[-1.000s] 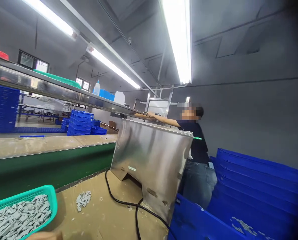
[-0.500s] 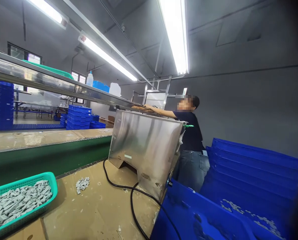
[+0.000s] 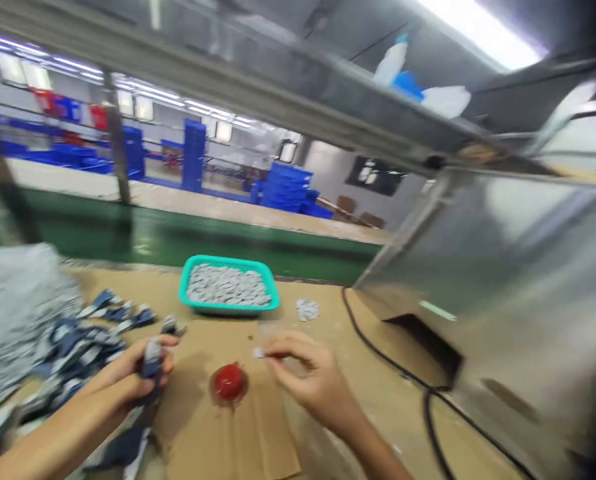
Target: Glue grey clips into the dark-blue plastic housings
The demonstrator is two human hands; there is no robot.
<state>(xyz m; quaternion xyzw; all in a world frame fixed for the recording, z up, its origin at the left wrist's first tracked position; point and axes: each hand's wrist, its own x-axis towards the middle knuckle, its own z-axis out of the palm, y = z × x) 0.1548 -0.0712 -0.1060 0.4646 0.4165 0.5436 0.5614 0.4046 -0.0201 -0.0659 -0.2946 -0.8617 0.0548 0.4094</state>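
My left hand (image 3: 145, 373) is wrapped round a dark blue and grey part (image 3: 152, 360), whose exact kind is blurred. My right hand (image 3: 311, 373) pinches a small pale grey piece (image 3: 259, 353) between thumb and forefinger, above a cardboard sheet (image 3: 198, 433). On that sheet, between both hands, sits a round red thing (image 3: 229, 383), glossy on top. Beyond it stands a green basket (image 3: 273, 293) full of small grey pieces. A little heap of similar grey pieces (image 3: 307, 309) lies to the basket's right. Many dark blue and grey parts (image 3: 85, 343) are piled beside my left hand.
A pale plastic bag (image 3: 23, 313) covers the far left. To the right, a metal box (image 3: 503, 280) stands with a black cable (image 3: 373, 343) in front of it. Overhead runs a metal shelf (image 3: 258, 73) holding a white bottle (image 3: 391, 63).
My view has swung left and down from the metal box and a co-worker. Both my hands now show, each holding a part; neither was in view before.
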